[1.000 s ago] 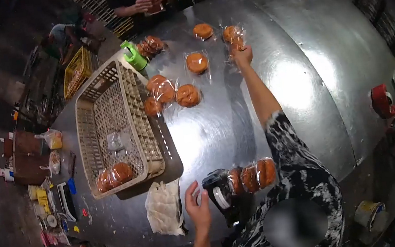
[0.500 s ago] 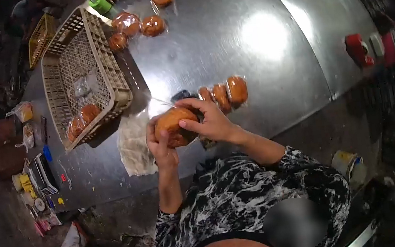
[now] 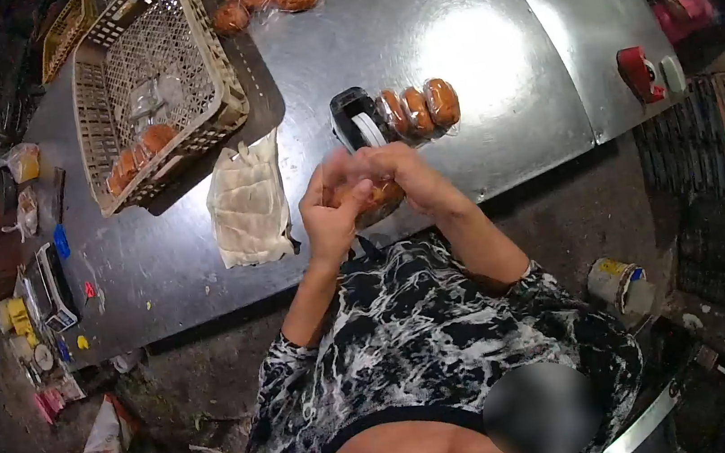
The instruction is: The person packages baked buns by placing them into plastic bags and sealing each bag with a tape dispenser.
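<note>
Bun in clear wrap sits between both hands above the tabletop edge; the left hand and right hand each have their grip closed on it. Just beyond lies a tape dispenser beside a bag of three buns. No writing is readable on any wrapper.

Plastic crate on steel table; white bags beside.
</note>
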